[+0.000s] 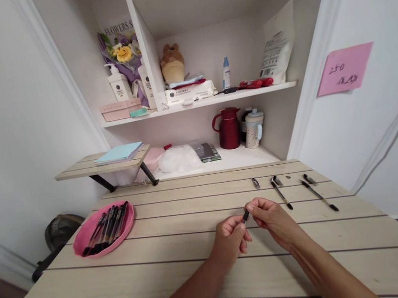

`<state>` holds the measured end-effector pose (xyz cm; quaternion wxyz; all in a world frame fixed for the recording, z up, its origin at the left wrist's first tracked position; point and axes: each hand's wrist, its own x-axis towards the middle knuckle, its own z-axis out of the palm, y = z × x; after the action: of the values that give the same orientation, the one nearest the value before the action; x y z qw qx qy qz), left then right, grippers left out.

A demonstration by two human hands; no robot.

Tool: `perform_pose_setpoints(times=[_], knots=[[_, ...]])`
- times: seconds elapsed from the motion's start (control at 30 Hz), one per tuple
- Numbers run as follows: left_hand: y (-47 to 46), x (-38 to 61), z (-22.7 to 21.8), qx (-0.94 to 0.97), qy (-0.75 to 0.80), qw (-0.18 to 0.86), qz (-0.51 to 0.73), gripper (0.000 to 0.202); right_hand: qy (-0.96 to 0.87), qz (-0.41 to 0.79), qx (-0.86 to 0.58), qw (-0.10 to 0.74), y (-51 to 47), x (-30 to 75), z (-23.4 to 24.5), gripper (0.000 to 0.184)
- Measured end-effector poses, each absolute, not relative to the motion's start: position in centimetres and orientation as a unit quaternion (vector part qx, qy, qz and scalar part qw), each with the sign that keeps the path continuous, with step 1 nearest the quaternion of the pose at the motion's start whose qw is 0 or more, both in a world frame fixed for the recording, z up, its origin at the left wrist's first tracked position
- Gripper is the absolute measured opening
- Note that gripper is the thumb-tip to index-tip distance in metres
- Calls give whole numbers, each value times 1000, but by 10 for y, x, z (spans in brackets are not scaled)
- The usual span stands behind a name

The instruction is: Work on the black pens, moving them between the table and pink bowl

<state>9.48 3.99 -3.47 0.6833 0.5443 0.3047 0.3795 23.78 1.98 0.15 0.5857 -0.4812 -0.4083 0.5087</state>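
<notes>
Over the middle of the wooden table [167, 285], my left hand [231, 238] and my right hand [270, 214] meet, both pinched on a small black pen part [246, 215] held between their fingertips. Beyond my right hand lie loose pen pieces: a small cap [256, 183], a black refill [281, 195] and a longer black pen barrel [318, 195]. A pink plate [84, 237] at the left holds several black pens [108, 226].
A small raised wooden stand [74, 171] with a blue notebook [119, 153] sits at the table's back left. Shelves behind hold a red jug [229, 128], bottles, boxes and a plush toy. A pink note [344, 68] hangs on the right wall.
</notes>
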Motion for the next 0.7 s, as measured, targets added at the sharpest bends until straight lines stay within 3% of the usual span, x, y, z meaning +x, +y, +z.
perform_pose_setpoints(times=[0.2,0.33,0.7], knots=[[39,94,-31,537,305,691,376,36,-412,535,-462,575,19,239,4,38],[39,95,-32,536,307,691,374,36,-415,519,-477,575,20,239,2,30],[40,93,-33,544,306,696,355,37,-420,498,-494,576,22,239,0,29]])
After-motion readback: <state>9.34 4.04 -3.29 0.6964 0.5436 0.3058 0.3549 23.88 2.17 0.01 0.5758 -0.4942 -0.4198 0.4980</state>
